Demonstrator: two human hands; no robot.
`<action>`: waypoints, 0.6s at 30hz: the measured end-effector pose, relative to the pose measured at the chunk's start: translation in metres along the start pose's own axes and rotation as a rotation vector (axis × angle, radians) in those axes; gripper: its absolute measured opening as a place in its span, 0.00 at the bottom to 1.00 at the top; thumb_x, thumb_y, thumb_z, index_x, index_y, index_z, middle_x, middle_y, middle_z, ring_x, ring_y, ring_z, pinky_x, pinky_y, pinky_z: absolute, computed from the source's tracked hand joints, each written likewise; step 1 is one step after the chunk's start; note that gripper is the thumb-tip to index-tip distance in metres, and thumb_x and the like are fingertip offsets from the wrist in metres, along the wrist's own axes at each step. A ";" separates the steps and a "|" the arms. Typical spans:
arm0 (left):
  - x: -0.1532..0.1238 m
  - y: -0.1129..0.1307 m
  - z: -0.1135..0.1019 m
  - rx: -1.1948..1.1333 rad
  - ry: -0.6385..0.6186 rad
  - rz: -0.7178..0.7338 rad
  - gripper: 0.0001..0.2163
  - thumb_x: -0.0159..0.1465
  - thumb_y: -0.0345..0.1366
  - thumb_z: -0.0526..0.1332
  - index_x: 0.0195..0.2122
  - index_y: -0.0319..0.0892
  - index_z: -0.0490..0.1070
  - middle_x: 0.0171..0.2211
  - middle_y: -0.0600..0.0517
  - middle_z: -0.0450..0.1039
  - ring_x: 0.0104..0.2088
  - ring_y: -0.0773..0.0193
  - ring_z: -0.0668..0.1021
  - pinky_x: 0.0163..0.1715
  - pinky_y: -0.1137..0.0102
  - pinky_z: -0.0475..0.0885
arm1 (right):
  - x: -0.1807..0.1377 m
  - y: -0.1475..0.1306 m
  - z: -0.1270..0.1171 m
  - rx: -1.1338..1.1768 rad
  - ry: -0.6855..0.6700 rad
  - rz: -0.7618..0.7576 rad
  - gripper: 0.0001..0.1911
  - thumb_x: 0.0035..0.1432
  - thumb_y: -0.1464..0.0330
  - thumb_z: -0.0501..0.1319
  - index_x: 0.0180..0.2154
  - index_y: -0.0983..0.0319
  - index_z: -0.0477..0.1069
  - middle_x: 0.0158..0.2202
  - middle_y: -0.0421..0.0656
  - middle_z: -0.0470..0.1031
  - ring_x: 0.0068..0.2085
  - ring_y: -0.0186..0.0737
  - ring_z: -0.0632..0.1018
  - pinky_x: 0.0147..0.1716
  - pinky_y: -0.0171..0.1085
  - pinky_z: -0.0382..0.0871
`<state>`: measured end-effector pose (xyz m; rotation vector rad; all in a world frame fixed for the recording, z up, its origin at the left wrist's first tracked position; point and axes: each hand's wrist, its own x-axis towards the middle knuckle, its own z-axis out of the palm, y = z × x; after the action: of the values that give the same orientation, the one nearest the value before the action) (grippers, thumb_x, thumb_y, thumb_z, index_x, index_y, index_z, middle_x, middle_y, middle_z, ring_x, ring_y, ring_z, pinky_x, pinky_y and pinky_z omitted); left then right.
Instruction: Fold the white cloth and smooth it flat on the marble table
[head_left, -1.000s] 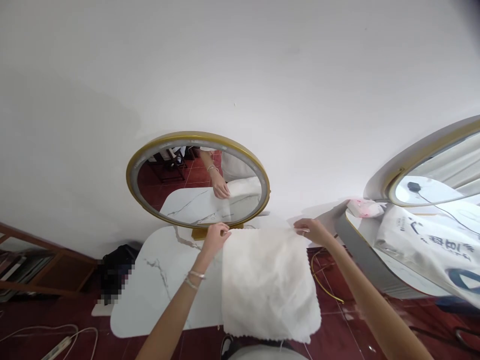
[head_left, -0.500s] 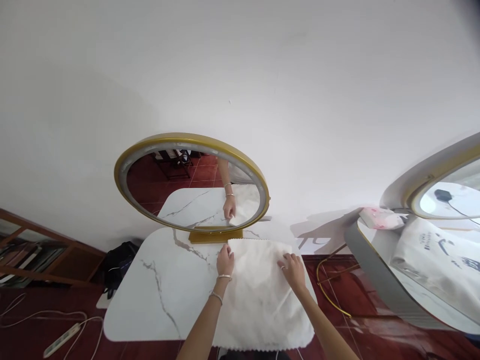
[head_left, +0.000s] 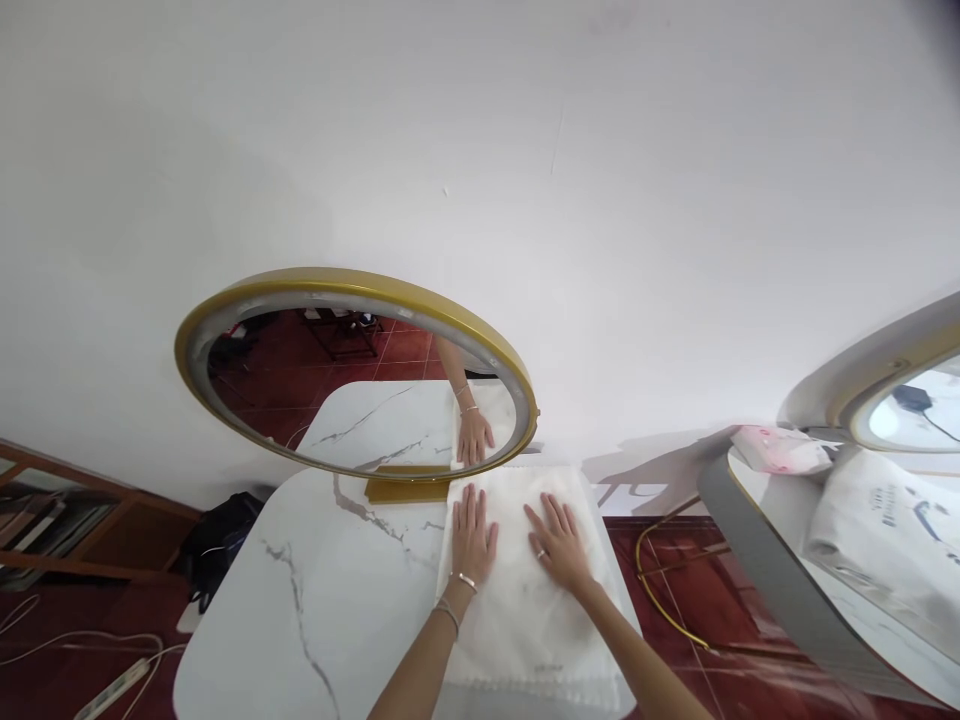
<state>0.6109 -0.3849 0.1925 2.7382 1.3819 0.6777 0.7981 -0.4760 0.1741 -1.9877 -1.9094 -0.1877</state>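
Observation:
A white cloth point(head_left: 517, 620) with a zigzag-cut edge lies on the right part of a white marble-patterned table point(head_left: 360, 600). My left hand point(head_left: 472, 535) rests flat on the cloth near its far left corner, fingers stretched out. To its right, my right hand point(head_left: 561, 545) also lies flat on the cloth with fingers spread. Neither hand grips anything. Small faint marks show near the cloth's front edge, too blurred to read.
An oval gold-framed mirror point(head_left: 517, 352) stands behind the cloth on a gold base point(head_left: 409, 490). At right, a second table point(head_left: 772, 540) carries a pink-white packet point(head_left: 780, 450) and a printed white fabric item point(head_left: 892, 510). A power strip point(head_left: 112, 690) lies on the floor at left.
Both hands have gone from curled fingers at the cloth's far part to lying flat on it. The cloth's front edge now sits farther in from the table's near edge.

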 end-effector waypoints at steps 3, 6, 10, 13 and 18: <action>0.019 0.005 0.007 0.012 0.041 -0.082 0.29 0.66 0.38 0.49 0.67 0.38 0.43 0.67 0.42 0.46 0.67 0.53 0.51 0.63 0.51 0.52 | 0.032 0.011 0.001 0.012 -0.100 -0.035 0.24 0.64 0.66 0.47 0.60 0.58 0.61 0.67 0.46 0.50 0.67 0.50 0.48 0.62 0.57 0.45; 0.031 0.008 0.010 0.015 0.055 -0.103 0.27 0.65 0.38 0.51 0.65 0.38 0.51 0.66 0.41 0.51 0.66 0.51 0.54 0.63 0.51 0.51 | 0.059 -0.001 0.010 0.034 -0.193 0.012 0.24 0.65 0.64 0.44 0.61 0.57 0.60 0.67 0.44 0.48 0.67 0.54 0.47 0.60 0.66 0.40; 0.046 0.008 0.008 0.032 0.023 -0.122 0.22 0.64 0.36 0.52 0.61 0.43 0.62 0.63 0.43 0.58 0.63 0.47 0.59 0.62 0.50 0.53 | 0.082 -0.017 0.025 0.031 -0.195 0.049 0.25 0.66 0.58 0.44 0.64 0.44 0.50 0.68 0.38 0.44 0.67 0.56 0.44 0.56 0.72 0.30; 0.062 0.015 0.009 0.045 -0.020 -0.151 0.21 0.64 0.36 0.53 0.58 0.46 0.65 0.61 0.43 0.62 0.62 0.44 0.59 0.60 0.47 0.53 | 0.091 -0.007 0.029 -0.005 -0.186 0.055 0.26 0.65 0.56 0.45 0.64 0.43 0.48 0.68 0.38 0.44 0.67 0.55 0.43 0.57 0.70 0.27; 0.095 0.039 0.023 -0.022 -0.174 -0.076 0.22 0.65 0.37 0.50 0.61 0.44 0.61 0.58 0.42 0.66 0.58 0.47 0.66 0.58 0.49 0.58 | 0.090 0.026 0.019 -0.098 -0.190 0.196 0.26 0.66 0.55 0.43 0.64 0.43 0.46 0.68 0.39 0.43 0.67 0.53 0.44 0.57 0.69 0.30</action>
<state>0.6989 -0.3317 0.2148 2.6390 1.4209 0.4363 0.8273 -0.3852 0.1836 -2.3171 -1.8304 -0.0415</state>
